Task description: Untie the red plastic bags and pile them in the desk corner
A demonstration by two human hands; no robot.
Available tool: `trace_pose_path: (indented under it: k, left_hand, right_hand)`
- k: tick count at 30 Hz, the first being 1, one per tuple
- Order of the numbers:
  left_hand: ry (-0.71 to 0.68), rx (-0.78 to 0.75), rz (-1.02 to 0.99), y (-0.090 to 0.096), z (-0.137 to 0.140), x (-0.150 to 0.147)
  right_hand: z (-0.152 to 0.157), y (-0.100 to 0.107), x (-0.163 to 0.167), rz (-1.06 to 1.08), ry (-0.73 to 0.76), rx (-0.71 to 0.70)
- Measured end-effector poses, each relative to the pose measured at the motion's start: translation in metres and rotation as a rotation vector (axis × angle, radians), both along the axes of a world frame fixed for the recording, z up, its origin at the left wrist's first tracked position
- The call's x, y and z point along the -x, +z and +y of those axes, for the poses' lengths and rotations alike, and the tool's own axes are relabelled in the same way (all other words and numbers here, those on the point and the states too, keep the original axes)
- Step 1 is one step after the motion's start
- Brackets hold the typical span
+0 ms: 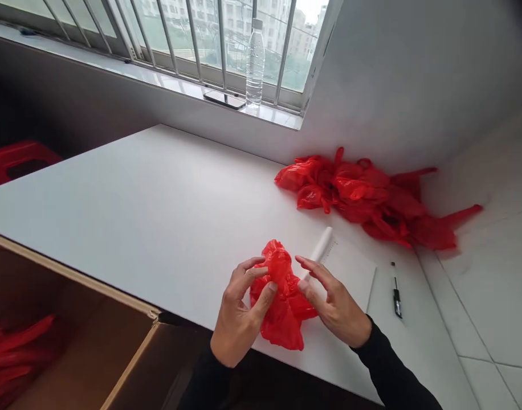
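Note:
A crumpled red plastic bag (282, 296) sits at the near edge of the white table (158, 199), held between both my hands. My left hand (239, 310) pinches its left side with thumb and fingers. My right hand (331, 302) presses on its right side with fingers stretched out. Just behind my right hand lies a white roll (323, 247) on a white sheet (355, 273).
A heap of red plastic bags (372, 199) lies at the table's far right by the wall. A black pen (396, 293) lies right of the sheet. An open cardboard box (85, 347) with red bags inside stands lower left. A water bottle (255, 62) and phone (224, 99) rest on the windowsill.

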State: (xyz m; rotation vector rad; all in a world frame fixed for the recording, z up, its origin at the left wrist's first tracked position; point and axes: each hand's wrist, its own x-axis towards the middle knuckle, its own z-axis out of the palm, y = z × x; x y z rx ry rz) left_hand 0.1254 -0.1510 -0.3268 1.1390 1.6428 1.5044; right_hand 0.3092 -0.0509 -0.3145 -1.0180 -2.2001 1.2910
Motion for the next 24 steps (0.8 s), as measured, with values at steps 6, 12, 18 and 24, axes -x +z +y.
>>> trace_pose_path:
  k: [6, 12, 18, 24]
  left_hand:
    - [0.074, 0.047, -0.140, -0.005, 0.012, -0.001]
    - [0.200, 0.118, -0.168, -0.009, 0.016, 0.004]
    - [0.385, 0.174, -0.120, -0.002, 0.017, 0.027]
    - [0.068, 0.320, -0.036, 0.012, -0.001, -0.010]
  right_hand:
    - [-0.020, -0.004, -0.014, -0.146, 0.069, -0.177]
    - [-0.026, -0.007, -0.023, -0.162, 0.086, -0.136]
    - [-0.031, 0.010, -0.036, -0.201, 0.104, -0.042]
    - [-0.043, 0.017, -0.027, -0.121, 0.253, -0.032]
